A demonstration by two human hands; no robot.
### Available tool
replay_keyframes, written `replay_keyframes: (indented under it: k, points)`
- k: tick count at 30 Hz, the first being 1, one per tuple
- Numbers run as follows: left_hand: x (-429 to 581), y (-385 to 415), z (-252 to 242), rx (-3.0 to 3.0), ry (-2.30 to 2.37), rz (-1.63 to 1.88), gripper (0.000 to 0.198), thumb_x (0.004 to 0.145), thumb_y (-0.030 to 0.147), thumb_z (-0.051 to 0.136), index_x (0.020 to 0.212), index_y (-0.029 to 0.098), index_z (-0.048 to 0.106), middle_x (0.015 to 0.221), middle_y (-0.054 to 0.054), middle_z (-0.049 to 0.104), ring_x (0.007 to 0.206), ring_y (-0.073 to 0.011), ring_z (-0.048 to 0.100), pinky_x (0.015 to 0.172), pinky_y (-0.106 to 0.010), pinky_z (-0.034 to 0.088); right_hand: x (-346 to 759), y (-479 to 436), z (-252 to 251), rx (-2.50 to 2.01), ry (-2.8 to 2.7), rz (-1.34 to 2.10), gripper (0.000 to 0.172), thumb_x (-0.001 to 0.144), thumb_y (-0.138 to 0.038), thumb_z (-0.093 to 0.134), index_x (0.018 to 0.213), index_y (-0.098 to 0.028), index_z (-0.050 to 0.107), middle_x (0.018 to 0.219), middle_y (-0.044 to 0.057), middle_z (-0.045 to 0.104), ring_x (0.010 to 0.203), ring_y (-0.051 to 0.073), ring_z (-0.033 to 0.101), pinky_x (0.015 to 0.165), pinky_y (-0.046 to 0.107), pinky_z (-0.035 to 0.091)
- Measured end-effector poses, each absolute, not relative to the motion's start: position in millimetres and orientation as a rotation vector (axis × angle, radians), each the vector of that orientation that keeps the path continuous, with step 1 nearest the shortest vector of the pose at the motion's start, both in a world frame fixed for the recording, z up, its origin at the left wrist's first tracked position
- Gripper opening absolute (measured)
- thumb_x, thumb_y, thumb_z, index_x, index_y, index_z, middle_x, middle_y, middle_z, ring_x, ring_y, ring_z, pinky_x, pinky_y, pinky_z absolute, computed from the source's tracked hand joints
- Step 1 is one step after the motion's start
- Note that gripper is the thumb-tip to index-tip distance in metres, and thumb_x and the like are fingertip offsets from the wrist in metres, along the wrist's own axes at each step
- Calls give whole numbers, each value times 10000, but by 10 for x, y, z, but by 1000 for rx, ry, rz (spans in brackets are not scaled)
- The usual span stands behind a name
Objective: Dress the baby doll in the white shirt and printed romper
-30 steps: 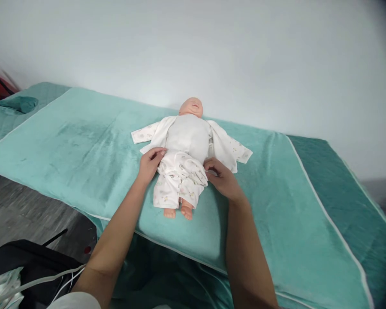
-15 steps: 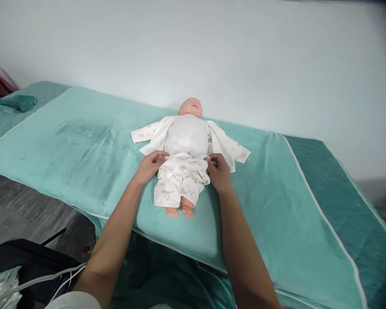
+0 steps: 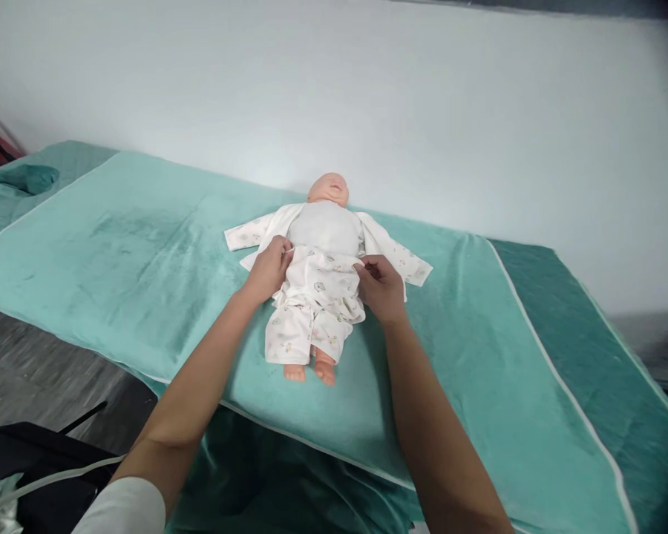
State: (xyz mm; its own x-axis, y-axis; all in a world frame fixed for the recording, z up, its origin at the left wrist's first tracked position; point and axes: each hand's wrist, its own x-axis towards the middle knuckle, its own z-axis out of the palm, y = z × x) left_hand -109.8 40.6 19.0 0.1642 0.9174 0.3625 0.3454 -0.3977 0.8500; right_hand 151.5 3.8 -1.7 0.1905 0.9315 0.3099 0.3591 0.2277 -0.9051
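A baby doll (image 3: 327, 226) lies on its back, head away from me, its bare feet sticking out toward me. Printed white pants (image 3: 320, 285) cover its legs and lower belly. At the waistband's left side, my left hand (image 3: 270, 268) is closed on the fabric edge. My right hand (image 3: 379, 285) pinches the waistband on the right side. A white printed jacket (image 3: 398, 256) is spread open under the doll, its sleeves out to both sides. The doll's torso is pale grey-white.
The doll lies on a padded bed with a green cover (image 3: 145, 245), against a white wall (image 3: 334, 89). A face hole (image 3: 22, 179) is at the bed's left end. A black bag or chair (image 3: 33, 460) with a cable (image 3: 61, 475) is at lower left.
Both hands have drawn the pants' waistband higher on the doll's belly, the left hand moving farther up than the right. The view has shifted slightly.
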Motion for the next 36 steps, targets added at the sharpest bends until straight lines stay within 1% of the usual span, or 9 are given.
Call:
replay_keyframes:
  k: [6,11,14,18,20,25,30,33,36]
  points:
    - [-981,692,38,1447,1233,1443,142,919,217,641,849,224,518,767,21,536,687,-151,459,700,-277,360,1645,257,-93,-1236,-1460,931,368,807,-579,726,842,-233,607,698,-44,510,643,135,443,597,277,366]
    - [-1164,618,-79,1354,1156,1247,252,912,435,664,814,204,646,679,21,527,641,-140,445,610,-261,332,1670,186,-172,-1315,-1449,1015,423,861,-654,669,795,-243,592,645,-49,481,609,137,420,564,273,351]
    - [-1305,576,-7,1343,1089,1062,175,847,381,702,893,212,717,691,16,589,624,-139,486,589,-247,359,1716,131,-91,-1285,-1546,1087,402,878,-617,672,796,-224,636,696,-29,556,660,141,478,631,285,399]
    - [-1415,534,111,1398,928,834,286,629,125,765,906,197,755,802,-24,714,759,-200,636,682,-289,505,1741,80,13,-1165,-1561,1269,353,765,-511,822,900,-217,681,850,0,687,786,167,597,733,305,474]
    - [-1446,522,123,1399,875,796,314,596,84,759,894,184,763,822,-45,738,805,-227,670,700,-308,535,1729,59,37,-1142,-1508,1331,370,710,-477,868,892,-216,680,847,-1,694,777,165,605,718,300,478]
    - [-1464,506,46,1255,770,772,412,609,138,836,1014,182,777,892,-85,780,931,-286,738,746,-350,594,1664,14,42,-1119,-1336,1433,396,680,-472,886,885,-219,660,789,-24,661,626,116,506,574,254,380]
    - [-1380,446,-23,1032,770,880,504,569,246,939,1046,190,786,941,-107,799,1011,-322,760,872,-416,626,1551,14,-13,-1101,-1221,1393,401,700,-457,871,785,-245,541,632,-82,527,504,81,342,485,228,247]
    - [-1327,413,-70,916,761,900,517,616,338,931,1086,189,777,988,-117,803,1031,-327,767,904,-431,633,1475,34,-21,-1094,-1228,1362,378,715,-451,854,769,-255,536,609,-76,535,527,111,414,490,246,326]
    - [-1293,395,-126,878,745,880,550,665,344,908,1160,166,747,1027,-122,807,1074,-322,758,976,-441,614,1413,46,3,-1105,-1247,1298,336,704,-444,854,829,-259,603,698,-45,656,634,162,556,574,297,466]
